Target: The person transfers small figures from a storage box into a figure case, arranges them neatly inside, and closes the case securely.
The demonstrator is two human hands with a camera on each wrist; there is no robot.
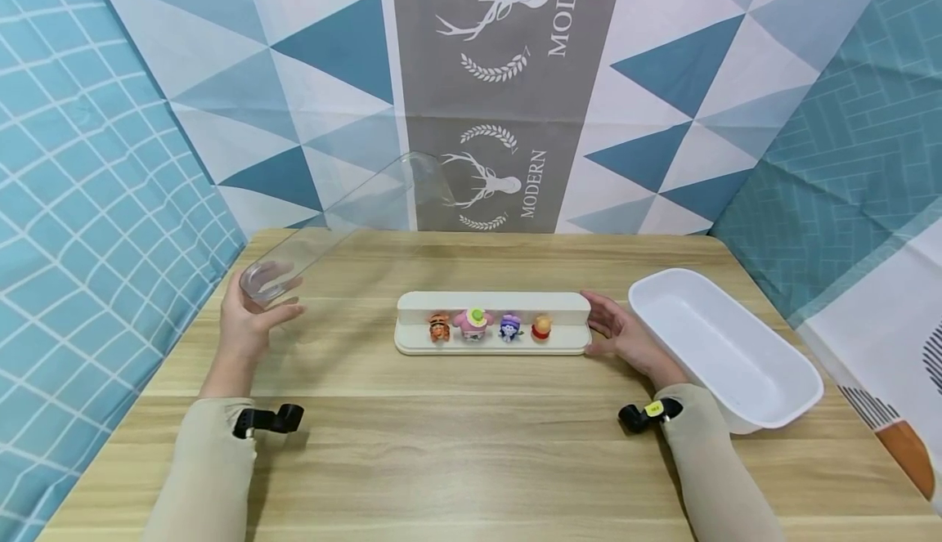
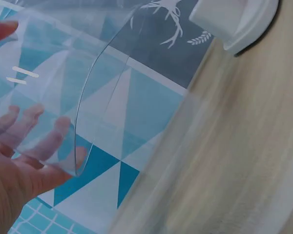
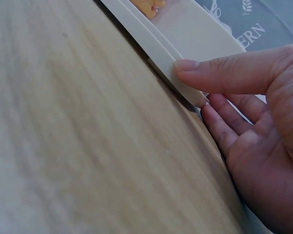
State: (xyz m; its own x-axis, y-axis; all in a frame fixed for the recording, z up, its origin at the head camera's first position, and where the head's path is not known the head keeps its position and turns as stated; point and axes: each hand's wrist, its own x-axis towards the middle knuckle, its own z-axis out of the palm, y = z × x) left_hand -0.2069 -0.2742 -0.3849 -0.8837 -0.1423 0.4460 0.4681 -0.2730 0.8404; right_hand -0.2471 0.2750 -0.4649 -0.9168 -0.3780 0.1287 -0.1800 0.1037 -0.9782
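My left hand [image 1: 248,320] grips one end of a long clear plastic cover [image 1: 368,199], which is held tilted, its far end raised over the back of the table. Through the transparent wall, the fingers [image 2: 49,141] show in the left wrist view. My right hand [image 1: 634,344] holds the right end of a white stepped display base [image 1: 493,301], thumb on its front edge and fingers behind the corner. Several small figurines stand along its lower step: an orange striped one [image 1: 439,328], a pink one [image 1: 473,324], a purple one [image 1: 509,328] and a yellow-and-red one [image 1: 541,329].
To the right of my right hand, a white oblong tub [image 1: 736,354] sits at an angle, partly behind the forearm. The wooden table [image 1: 471,460] ends at the back against a patterned cloth [image 1: 508,117]. Tiled-pattern cloth [image 1: 96,199] hangs at the left.
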